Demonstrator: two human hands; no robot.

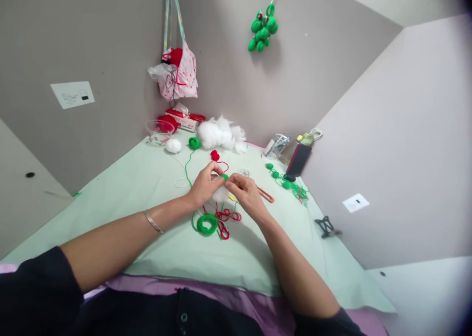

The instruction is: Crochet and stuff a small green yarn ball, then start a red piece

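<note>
Between my fingertips is a small green crocheted piece [224, 177], mostly covered by them. My left hand [205, 184] pinches it from the left, and my right hand [245, 192] is closed at its right side. Whether my right fingers also hold a hook or needle is hidden. Just below my hands lies a tuft of white stuffing [220, 194]. Nearer to me rest a coil of green yarn [207, 224] and loops of red yarn [229, 215]. A small red yarn ball [215, 155] sits just beyond my hands. Scissors with orange handles [266, 194] lie right of my right hand.
At the back stand a clear tub [159, 132], a tissue box [186, 119], white and green yarn balls [194, 143] and a stuffing heap [221, 133]. Rightward are green crocheted balls [276, 174], a phone [299, 160], a clear cup [276, 146] and a black stand [327, 227].
</note>
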